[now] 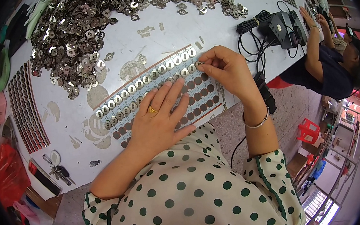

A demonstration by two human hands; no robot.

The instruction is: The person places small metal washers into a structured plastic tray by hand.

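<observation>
A light-blue panel of small circuit boards (142,77) lies slantwise on the table before me. Its far rows carry silver round metal pieces with a square centre; dark brown discs show in the near rows. My left hand (156,117) rests flat on the panel, fingers spread, covering part of several rows. At the panel's right end, the thumb and index finger of my right hand (227,69) pinch a small metal piece (198,64), mostly hidden by the fingertips, beside the end of a silver row. Beyond the panel spreads a big heap of loose metal pieces (81,31).
A second filled panel (28,109) lies at left, near a phone (44,176) and keys (62,172). Black power adapters (282,29) with coiled cables sit at right. Green-handled scissors (4,68) are at far left. A co-worker (327,68) sits farther right.
</observation>
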